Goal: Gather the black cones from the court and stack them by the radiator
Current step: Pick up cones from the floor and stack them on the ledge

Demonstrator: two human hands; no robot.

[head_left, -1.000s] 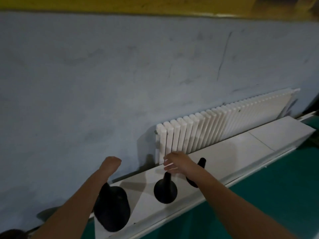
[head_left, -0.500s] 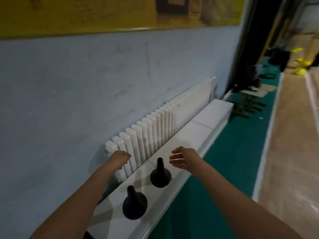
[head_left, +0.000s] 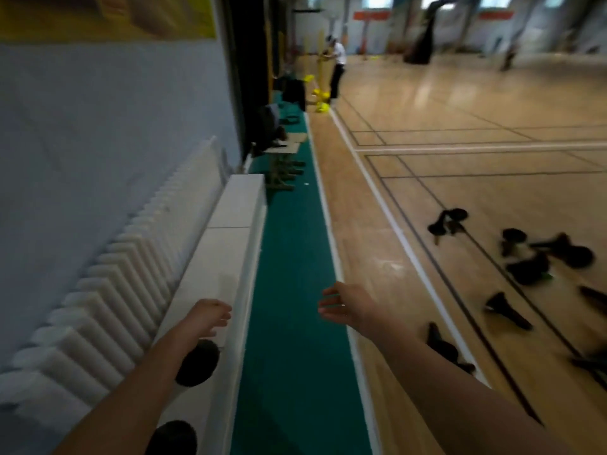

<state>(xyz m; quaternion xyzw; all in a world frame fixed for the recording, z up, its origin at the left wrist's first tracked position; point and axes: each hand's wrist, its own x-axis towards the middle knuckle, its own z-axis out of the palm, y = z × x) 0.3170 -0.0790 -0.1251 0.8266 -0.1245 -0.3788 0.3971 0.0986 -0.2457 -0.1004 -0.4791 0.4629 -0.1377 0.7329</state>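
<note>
Black cones [head_left: 507, 311] litter the court [head_left: 460, 119]; a ledge [head_left: 231, 215] flanks the radiator [head_left: 124, 267]. Left hand [head_left: 210, 315] and right hand [head_left: 349, 307] hover empty, fingers [head_left: 328, 305] loosely curled.

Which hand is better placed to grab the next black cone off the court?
Probably the right. The right hand is empty and on the court side, where the loose cones lie; the left hand is over the white ledge beside the radiator.

Black cones [head_left: 507, 311] on tan, line-marked court [head_left: 460, 110] — white ribbed radiator [head_left: 115, 290], green strip [head_left: 289, 290].
</note>
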